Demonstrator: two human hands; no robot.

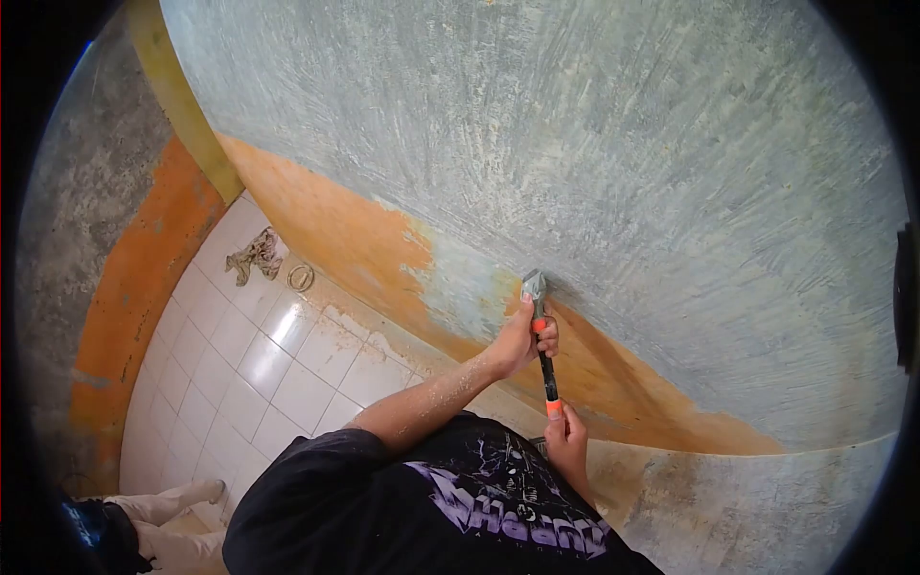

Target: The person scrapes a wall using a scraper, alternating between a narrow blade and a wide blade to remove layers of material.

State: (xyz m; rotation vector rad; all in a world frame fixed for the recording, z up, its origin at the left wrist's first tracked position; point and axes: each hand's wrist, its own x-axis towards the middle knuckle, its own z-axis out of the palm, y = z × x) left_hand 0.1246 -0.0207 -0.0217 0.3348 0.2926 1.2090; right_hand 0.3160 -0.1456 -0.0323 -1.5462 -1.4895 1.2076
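A long-handled scraper (pixel 549 379) with a black and orange handle is pressed with its metal head against the wall (pixel 460 144). My left hand (pixel 522 340) is closed round the upper handle, the thumb pointing up toward the head. Lower down, my right hand (pixel 567 436) grips the orange handle end. Around the scraper head, the wall is grey and streaked above, with a band of orange paint (pixel 335 225) below. A pale bare patch (pixel 465 287) breaks that band just left of my left hand. Pale specks dot my left forearm.
On the white tiled floor (pixel 240 355) lie a crumpled rag (pixel 257 257) and a tape-like ring (pixel 300 278). Orange-brown flakes are scattered along the wall's foot. Another person's light-trousered leg (pixel 177 503) shows at lower left. A grey and orange wall (pixel 125 287) stands at left.
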